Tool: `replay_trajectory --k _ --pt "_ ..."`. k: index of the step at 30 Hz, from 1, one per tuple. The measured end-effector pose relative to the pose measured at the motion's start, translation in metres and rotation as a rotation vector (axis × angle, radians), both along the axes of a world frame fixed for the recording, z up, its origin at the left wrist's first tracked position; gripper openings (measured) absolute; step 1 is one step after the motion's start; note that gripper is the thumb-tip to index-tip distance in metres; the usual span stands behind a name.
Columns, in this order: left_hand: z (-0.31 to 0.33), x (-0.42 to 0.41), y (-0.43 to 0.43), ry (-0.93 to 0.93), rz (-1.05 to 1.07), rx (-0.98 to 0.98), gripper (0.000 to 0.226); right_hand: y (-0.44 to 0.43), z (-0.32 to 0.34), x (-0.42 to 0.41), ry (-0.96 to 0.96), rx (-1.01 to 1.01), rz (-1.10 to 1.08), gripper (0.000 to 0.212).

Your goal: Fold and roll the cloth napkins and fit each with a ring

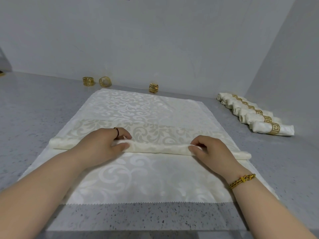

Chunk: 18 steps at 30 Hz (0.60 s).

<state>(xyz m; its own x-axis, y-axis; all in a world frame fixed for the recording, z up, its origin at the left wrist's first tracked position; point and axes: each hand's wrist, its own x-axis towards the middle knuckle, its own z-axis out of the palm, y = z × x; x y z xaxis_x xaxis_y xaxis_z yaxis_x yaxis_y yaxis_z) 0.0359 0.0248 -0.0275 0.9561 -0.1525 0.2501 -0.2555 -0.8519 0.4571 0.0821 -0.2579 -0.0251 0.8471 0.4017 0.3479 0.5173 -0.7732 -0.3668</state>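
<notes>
Found cream napkin (146,180) spread flat on grey counter (34,109), with roll (155,148) across its middle. Found left grip (107,144) and right grip (212,152) both pinching that roll, well apart. Noted three loose gold rings (88,81) (105,81) (153,88) along back wall, and a row of ringed rolls (262,129) at right.

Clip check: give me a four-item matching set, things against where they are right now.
1 part-rolled napkin
2 loose gold rings
3 ringed napkin rolls
4 bracelet

A on the right wrist
B far edge, by the wall
C in a row at the right of the counter
D gripped by left hand and right hand

Pairs: 1-D, 2-B, 3-C, 4-A
</notes>
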Motion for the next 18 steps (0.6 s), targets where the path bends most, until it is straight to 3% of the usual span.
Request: replay_trajectory --k 2,8,14,18 --pt "-0.002 0.000 0.000 0.012 0.009 -0.046 0.022 -0.001 -0.001 0.001 0.039 0.032 -0.017 0.003" --pt "-0.002 0.004 -0.009 -0.201 0.036 0.094 0.010 0.006 -0.002 0.001 -0.056 -0.065 0.016 0.007" --pt "-0.001 0.001 0.003 -0.012 -0.052 0.069 0.028 -0.005 0.001 -0.002 0.064 -0.030 0.071 0.017" --pt "0.000 0.002 0.001 -0.058 -0.012 0.040 0.015 -0.003 0.002 0.000 0.011 -0.032 0.019 0.014"
